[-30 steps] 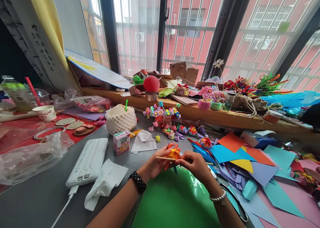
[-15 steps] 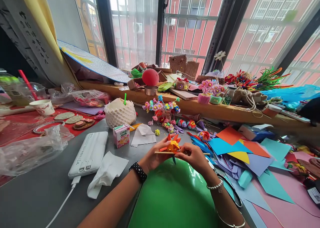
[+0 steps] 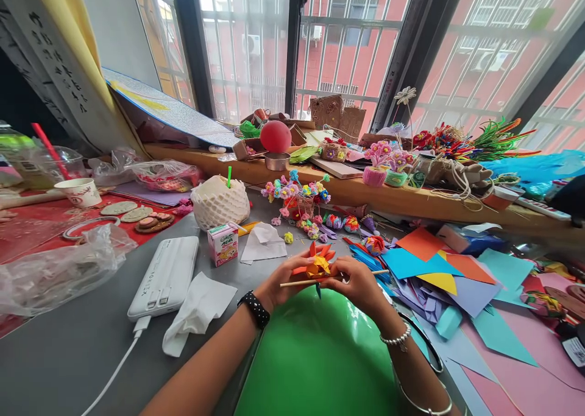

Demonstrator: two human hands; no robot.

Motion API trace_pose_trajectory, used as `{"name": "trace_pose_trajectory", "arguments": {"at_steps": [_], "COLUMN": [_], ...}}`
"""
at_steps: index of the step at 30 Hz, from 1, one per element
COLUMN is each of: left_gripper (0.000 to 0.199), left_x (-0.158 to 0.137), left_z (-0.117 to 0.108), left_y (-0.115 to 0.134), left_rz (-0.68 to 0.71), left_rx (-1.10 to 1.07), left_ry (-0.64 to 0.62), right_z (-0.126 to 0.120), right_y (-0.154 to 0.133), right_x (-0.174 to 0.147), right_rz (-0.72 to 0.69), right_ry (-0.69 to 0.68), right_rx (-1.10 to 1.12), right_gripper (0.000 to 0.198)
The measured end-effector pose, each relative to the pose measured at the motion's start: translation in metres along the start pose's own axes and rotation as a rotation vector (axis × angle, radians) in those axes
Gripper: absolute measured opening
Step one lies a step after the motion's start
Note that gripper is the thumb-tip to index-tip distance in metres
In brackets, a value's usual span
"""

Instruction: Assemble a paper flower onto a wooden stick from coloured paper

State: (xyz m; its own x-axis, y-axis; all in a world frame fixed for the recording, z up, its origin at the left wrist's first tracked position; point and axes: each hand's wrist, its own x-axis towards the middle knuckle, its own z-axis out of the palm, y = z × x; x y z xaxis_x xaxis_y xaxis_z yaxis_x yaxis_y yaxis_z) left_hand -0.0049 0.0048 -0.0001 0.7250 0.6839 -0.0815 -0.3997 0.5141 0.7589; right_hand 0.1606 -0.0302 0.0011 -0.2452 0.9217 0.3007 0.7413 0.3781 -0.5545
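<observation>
An orange and yellow folded paper flower [image 3: 320,265] is held above the green glossy surface [image 3: 320,355]. My left hand [image 3: 286,280] supports it from the left, its fingers closed round the back. A thin wooden stick [image 3: 292,284] runs sideways across the flower's near side and comes out beyond my right hand [image 3: 354,282]. That hand pinches at the stick and the flower's lower petals; its fingertips are partly hidden. A dark blue paper tip [image 3: 319,291] points down under the flower.
Coloured paper sheets [image 3: 420,264] and folded strips lie at the right. A white power bank [image 3: 164,276], a crumpled tissue [image 3: 198,312], a small pink carton [image 3: 223,245] and a foam-netted coconut [image 3: 220,203] stand left. Behind are yarn flowers [image 3: 297,197] and a red balloon [image 3: 275,137].
The stick has tilted, its left end now slightly lower and its right end higher. My right hand has shifted a little, and the flower remains between both hands.
</observation>
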Motion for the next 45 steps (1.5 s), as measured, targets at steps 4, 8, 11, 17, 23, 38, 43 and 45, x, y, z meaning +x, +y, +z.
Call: {"name": "trace_pose_trajectory", "arguments": {"at_steps": [4, 8, 11, 17, 23, 38, 43, 45], "left_gripper": [0.046, 0.044, 0.042, 0.045, 0.041, 0.024, 0.023, 0.021], "left_x": [-0.001, 0.000, -0.001, -0.002, 0.002, 0.006, 0.006, 0.006], "left_z": [0.002, 0.000, 0.000, 0.003, -0.001, -0.005, -0.004, -0.005], "left_y": [0.001, 0.000, -0.001, 0.000, -0.004, -0.007, -0.008, -0.008], "left_rz": [-0.010, -0.019, -0.029, -0.018, 0.019, -0.034, -0.055, -0.050], "left_rx": [0.024, 0.066, 0.080, 0.005, -0.116, -0.140, -0.136, -0.144], "left_ry": [0.004, 0.036, 0.035, 0.037, 0.087, 0.193, 0.220, 0.219], "right_z": [-0.002, -0.004, -0.006, -0.008, -0.009, -0.010, -0.006, -0.003], "right_y": [-0.002, -0.002, -0.002, -0.002, -0.005, -0.007, -0.005, -0.006], "right_x": [0.000, 0.000, -0.001, -0.002, -0.004, -0.003, -0.002, -0.002], "right_rz": [-0.038, -0.069, -0.090, -0.121, -0.132, -0.115, -0.100, -0.085], "right_ry": [0.024, 0.038, 0.029, 0.025, 0.095, 0.093, 0.105, 0.132], "right_rx": [-0.053, -0.092, -0.093, -0.048, -0.072, 0.135, 0.114, 0.087], "right_gripper": [0.030, 0.032, 0.033, 0.034, 0.025, 0.013, 0.011, 0.009]}}
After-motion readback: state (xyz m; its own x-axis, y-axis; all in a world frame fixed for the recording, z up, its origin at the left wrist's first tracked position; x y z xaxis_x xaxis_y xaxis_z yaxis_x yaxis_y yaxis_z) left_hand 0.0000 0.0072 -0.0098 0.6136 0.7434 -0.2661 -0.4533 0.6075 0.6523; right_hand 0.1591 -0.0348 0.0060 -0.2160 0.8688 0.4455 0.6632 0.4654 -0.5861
